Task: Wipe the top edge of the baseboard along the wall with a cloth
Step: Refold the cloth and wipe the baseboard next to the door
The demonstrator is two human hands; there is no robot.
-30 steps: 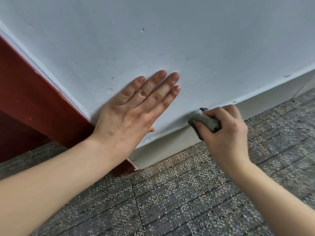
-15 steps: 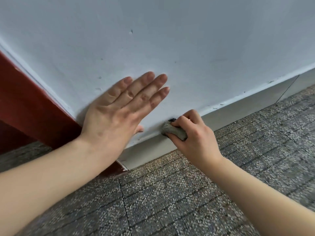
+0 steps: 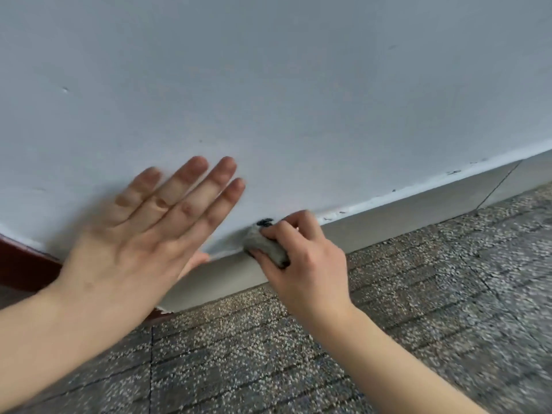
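Note:
A grey baseboard (image 3: 403,210) runs along the foot of the pale wall (image 3: 298,85), rising toward the right. My right hand (image 3: 307,264) is closed around a small wadded grey cloth (image 3: 264,245) and presses it on the baseboard's top edge. Small dark and white specks dot that edge to the right of the cloth. My left hand (image 3: 149,234) lies flat with fingers spread on the wall, just left of the cloth; it is blurred.
Speckled grey carpet tiles (image 3: 418,309) cover the floor below the baseboard. A dark red door frame (image 3: 27,264) meets the wall at the far left, where the baseboard ends.
My right hand has slid the cloth leftward along the baseboard's top edge, closer to my left hand. The view has shifted right, so less of the red frame shows.

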